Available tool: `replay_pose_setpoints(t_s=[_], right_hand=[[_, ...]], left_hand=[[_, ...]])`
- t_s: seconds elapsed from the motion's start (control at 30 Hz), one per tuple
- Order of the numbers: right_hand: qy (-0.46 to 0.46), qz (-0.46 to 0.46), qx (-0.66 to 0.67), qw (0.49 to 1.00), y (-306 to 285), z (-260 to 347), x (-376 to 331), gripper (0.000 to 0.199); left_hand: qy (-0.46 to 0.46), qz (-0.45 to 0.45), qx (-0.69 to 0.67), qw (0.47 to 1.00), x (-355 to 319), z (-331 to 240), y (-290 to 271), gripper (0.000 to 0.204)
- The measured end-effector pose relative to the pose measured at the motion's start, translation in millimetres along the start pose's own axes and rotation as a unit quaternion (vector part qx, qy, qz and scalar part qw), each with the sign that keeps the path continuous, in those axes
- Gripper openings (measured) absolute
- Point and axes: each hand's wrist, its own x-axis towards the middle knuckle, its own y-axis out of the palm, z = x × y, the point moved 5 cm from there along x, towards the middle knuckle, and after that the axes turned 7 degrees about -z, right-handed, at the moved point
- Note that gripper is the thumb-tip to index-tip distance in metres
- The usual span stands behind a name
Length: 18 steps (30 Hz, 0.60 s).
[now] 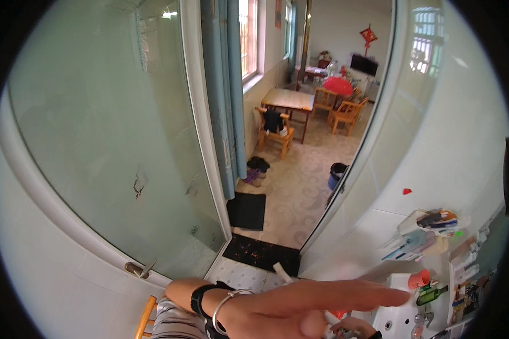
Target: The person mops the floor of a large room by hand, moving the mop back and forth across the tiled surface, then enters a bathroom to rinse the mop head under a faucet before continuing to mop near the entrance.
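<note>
My left hand [328, 298] stretches to the right across the lower part of the head view. Its fingers lie straight and together, the thumb below them, and nothing shows in its grasp. A black band [199, 299] and a silver bangle [223, 305] circle the wrist. Below the fingertips, my right hand [353, 325] shows only in part at the lower edge; its fingers are mostly hidden. A small red thing [338, 314] appears between the two hands, too covered to name. Right of them is a white washbasin [387, 312] with a metal tap [427, 320].
A green bottle [432, 296] and a pinkish-red cup [418, 278] stand by the basin. Toiletries fill a wall rack [418, 240]. Frosted glass door [113, 141] at left has a handle [141, 271]. Beyond the doorway are dark mats [246, 212], a wooden chair [277, 135] and a bin [337, 175].
</note>
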Motion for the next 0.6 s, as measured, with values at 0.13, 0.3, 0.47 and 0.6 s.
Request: replay_pose_setpoints(t_s=[0.13, 0.3, 0.47, 0.6], right_hand=[[-0.012, 0.033, 0.027, 0.999, -35, 100, 45, 0.018], [0.033, 0.042, 0.312, 0.949, -90, 144, 99, 0.016], [0.029, 0.047, 0.352, 0.934, -106, 257, 134, 0.012], [0.018, 0.05, 0.41, 0.911, -129, 344, 145, 0.016]], left_hand=[[0.068, -0.042, 0.013, 0.997, 39, 11, -43, 0.077], [0.135, -0.061, -0.048, 0.988, 66, 37, -152, 0.075], [0.146, -0.048, -0.081, 0.985, 88, 68, -262, 0.072], [0.154, -0.032, -0.113, 0.981, 120, 78, -347, 0.071]])
